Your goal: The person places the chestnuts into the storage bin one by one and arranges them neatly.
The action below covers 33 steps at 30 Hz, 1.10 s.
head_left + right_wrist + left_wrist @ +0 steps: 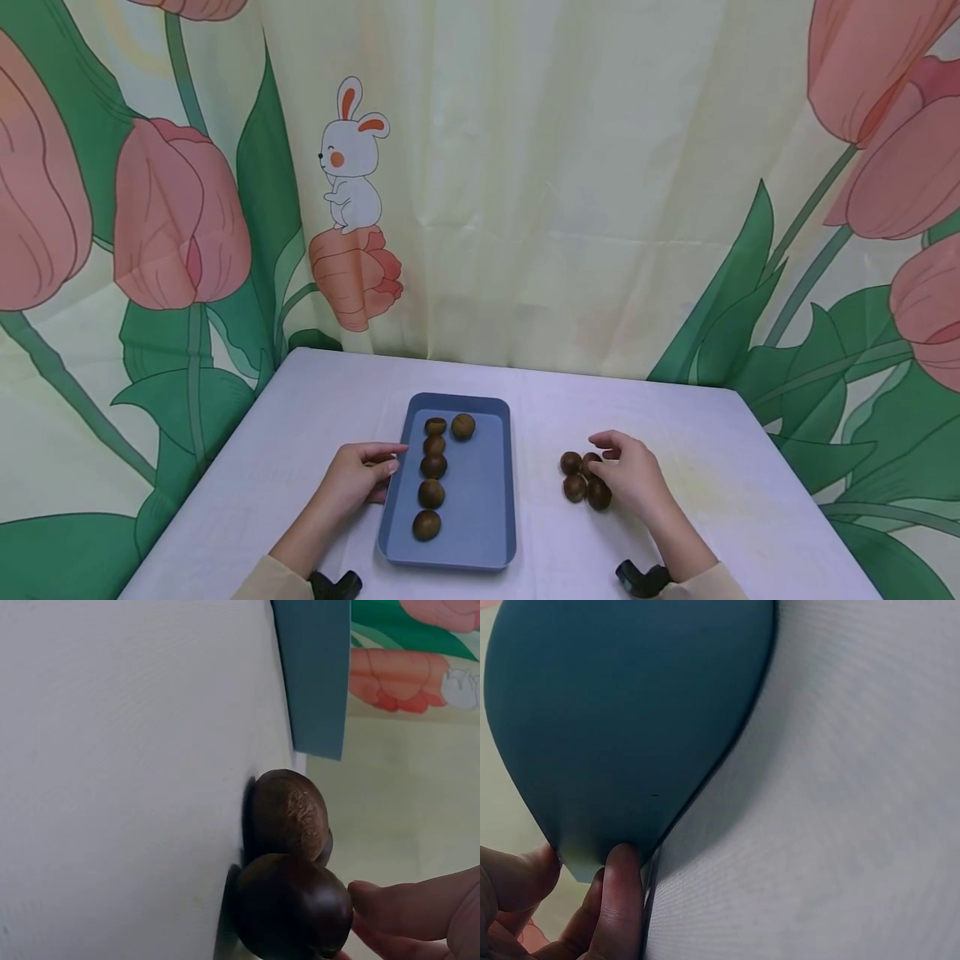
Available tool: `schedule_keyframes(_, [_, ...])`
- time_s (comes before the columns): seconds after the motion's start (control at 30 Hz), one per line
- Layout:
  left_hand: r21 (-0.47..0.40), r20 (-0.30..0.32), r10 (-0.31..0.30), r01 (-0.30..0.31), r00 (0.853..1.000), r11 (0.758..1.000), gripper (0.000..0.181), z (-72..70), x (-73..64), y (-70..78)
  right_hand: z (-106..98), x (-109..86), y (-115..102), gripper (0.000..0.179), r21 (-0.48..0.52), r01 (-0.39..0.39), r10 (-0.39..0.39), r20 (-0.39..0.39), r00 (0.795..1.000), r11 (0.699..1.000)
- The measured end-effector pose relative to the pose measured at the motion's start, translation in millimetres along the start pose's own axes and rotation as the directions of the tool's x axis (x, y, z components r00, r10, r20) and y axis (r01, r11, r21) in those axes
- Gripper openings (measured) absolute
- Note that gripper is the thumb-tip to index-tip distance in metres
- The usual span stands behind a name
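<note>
Left hand (356,479) is holding the blue tray (476,500) by its left edge: digits bending in around the rim, one fingertip pressing on the outer wall in the left wrist view. Beige left sleeve (273,581) is showing behind the wrist, black left wrist device (337,585) sitting next to it. Printed rabbit (356,158) is facing left on the curtain (540,167) above. Tray is lying flat on the white table (540,533), left of centre. Inside, along its left side, a column of five chestnuts (431,493) is running top to bottom; a lighter chestnut (463,427) is resting right of the top one. Farther right, well apart from the tray, four more chestnuts (574,488) are clustering on the table. Right hand (630,475) is hovering low over their right side, thumb and forefinger tips curving in, not meeting; can't tell if they're gripping one. Black right wrist device (642,577) and beige right sleeve (708,583) are showing below.
</note>
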<state>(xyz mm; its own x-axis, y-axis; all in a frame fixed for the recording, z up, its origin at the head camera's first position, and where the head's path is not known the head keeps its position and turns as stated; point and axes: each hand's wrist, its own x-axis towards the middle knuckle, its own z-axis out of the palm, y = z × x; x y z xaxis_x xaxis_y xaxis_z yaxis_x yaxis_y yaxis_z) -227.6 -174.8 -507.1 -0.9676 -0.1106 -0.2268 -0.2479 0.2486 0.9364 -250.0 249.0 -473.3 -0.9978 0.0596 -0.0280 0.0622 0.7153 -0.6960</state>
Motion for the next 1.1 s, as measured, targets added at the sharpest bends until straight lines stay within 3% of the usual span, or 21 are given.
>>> schedule_keyframes(0.3, [-0.004,0.003,-0.007,0.007,1.0,1.0,0.028,-0.2,0.3,0.5,4,8.5,4,0.032,-0.028,-0.06,0.061,0.033,0.998,0.998])
schedule_keyframes(1.1, [-0.016,-0.006,-0.026,0.025,1.0,1.0,0.028,0.4,2.1,0.0,0,13.1,1,0.033,-0.03,-0.073,0.074,0.047,0.996,0.997])
